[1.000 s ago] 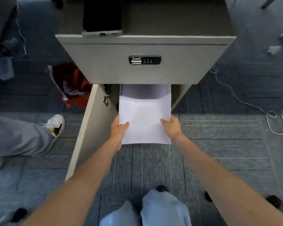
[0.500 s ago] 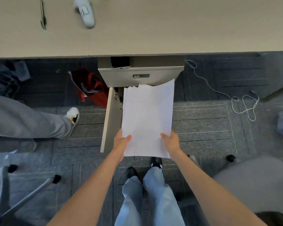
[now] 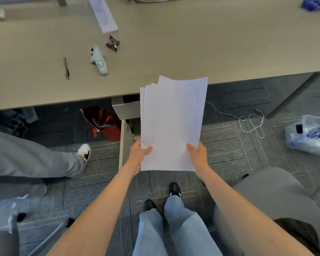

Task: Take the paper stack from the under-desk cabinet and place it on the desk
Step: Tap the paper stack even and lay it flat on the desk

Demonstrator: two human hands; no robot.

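Note:
A stack of white paper [image 3: 172, 124] hangs in the air in front of the desk's near edge, its sheets fanned slightly at the top left. My left hand [image 3: 138, 155] grips its lower left edge and my right hand [image 3: 198, 156] grips its lower right edge. The top of the stack overlaps the edge of the beige desk [image 3: 211, 43]. Behind the paper the grey under-desk cabinet [image 3: 126, 108] stands with its door [image 3: 121, 145] swung open toward me.
On the desk lie a pen [image 3: 66, 68], a light-blue handheld device [image 3: 99, 60], a small dark packet [image 3: 112, 43] and a white sheet [image 3: 103, 13]. Another person's leg [image 3: 35, 159] is at left, a red bag [image 3: 102, 121] under the desk, a white cable [image 3: 248, 121] and a grey chair [image 3: 272, 200] at right.
The stack has come out of the cabinet and risen to desk-edge height in both hands. The view has pulled up and back, so the desk top now shows.

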